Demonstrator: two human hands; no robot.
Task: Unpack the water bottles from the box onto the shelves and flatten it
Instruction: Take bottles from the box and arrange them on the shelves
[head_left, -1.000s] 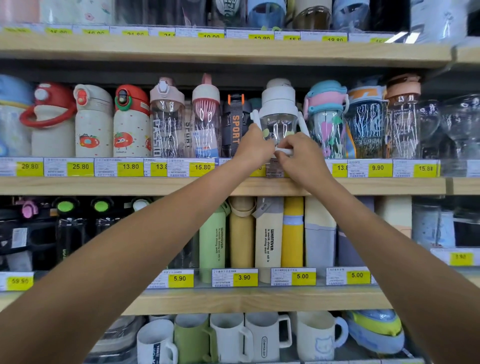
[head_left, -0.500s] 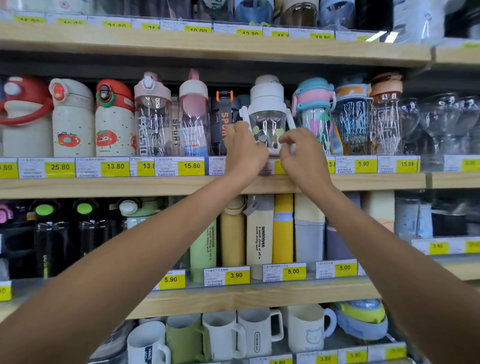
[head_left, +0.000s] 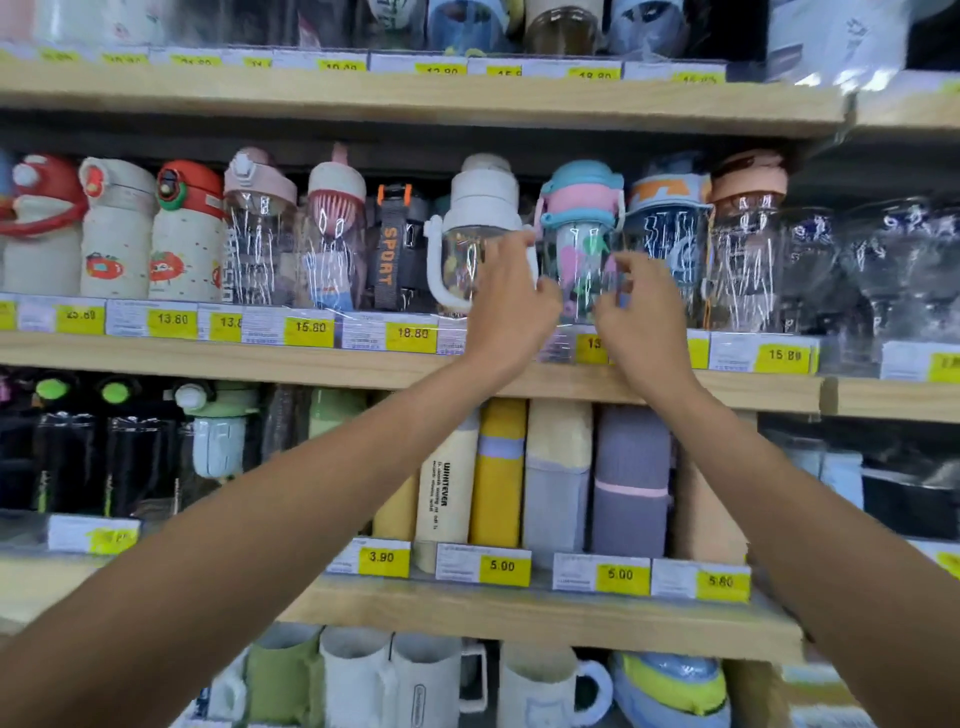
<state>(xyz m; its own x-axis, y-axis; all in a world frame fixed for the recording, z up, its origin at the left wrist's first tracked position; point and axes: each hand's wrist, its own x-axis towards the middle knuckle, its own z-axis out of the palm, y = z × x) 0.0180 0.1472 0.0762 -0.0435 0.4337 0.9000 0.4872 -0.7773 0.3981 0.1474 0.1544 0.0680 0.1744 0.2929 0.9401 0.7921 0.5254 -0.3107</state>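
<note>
Wrapped water bottles stand in a row on the middle shelf (head_left: 395, 366). A bottle with a pink and blue lid (head_left: 581, 208) stands between my two hands. My left hand (head_left: 511, 304) curls against its left side, fingertips reaching up beside the white-lidded clear bottle (head_left: 480, 208) with a white handle. On the right side, my right hand (head_left: 641, 317) has its fingers curled on the clear wrap. The white bottle stands free on the shelf. No box is in view.
Red and white flasks (head_left: 187, 234) and a black SPORT bottle (head_left: 395, 249) stand to the left, clear bottles (head_left: 743, 239) to the right. Price tags (head_left: 410, 332) line the shelf edges. Tall tumblers (head_left: 498, 467) fill the shelf below, mugs (head_left: 363, 675) the lowest.
Both hands have let go of the white bottle's handle and moved right to the pink and blue lidded bottle. The camera has shifted, so the shelves sit further left.
</note>
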